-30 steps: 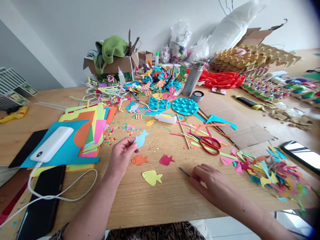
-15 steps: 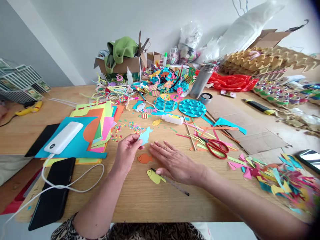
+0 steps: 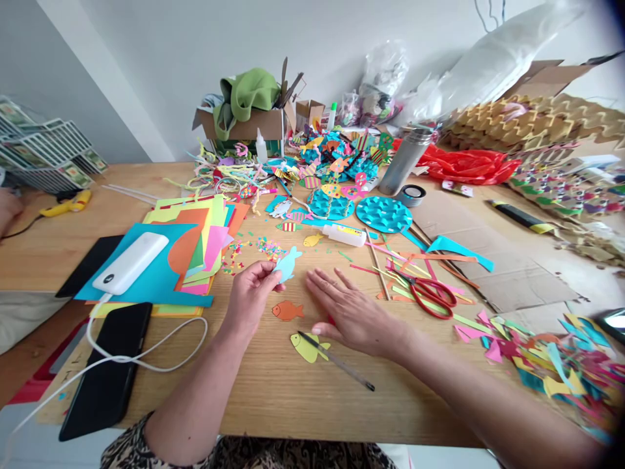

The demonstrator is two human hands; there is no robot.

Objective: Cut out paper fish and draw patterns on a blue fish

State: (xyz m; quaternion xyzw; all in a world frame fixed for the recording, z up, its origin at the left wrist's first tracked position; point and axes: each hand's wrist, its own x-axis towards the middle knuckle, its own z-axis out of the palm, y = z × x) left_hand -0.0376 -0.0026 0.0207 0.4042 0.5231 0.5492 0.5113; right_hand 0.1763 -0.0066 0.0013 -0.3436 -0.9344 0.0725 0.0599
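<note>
Between thumb and fingers, my left hand [image 3: 254,292] pinches a light blue paper fish [image 3: 287,264] a little above the table. My right hand [image 3: 344,306] lies palm down on the wood, fingers stretched out. An orange paper fish [image 3: 288,311] with a drawn eye lies between the two hands. Nearer to me is a yellow-green paper fish [image 3: 306,346], with a black pen [image 3: 342,366] lying across it. A bit of something red shows under the right palm, too hidden to name. Small paper confetti [image 3: 271,247] is scattered just beyond the left hand.
Red-handled scissors [image 3: 432,296] lie among paper strips at right, near a scrap pile [image 3: 561,365]. A glue bottle [image 3: 344,235] and steel flask [image 3: 405,159] are farther back. Stacked coloured paper [image 3: 185,228], a power bank [image 3: 131,262] and a black phone [image 3: 107,374] sit at left.
The right hand has slid slightly right, and its thumb has come off the pen, uncovering more of the yellow-green fish. The left hand still holds the blue fish. The view has shifted a little.
</note>
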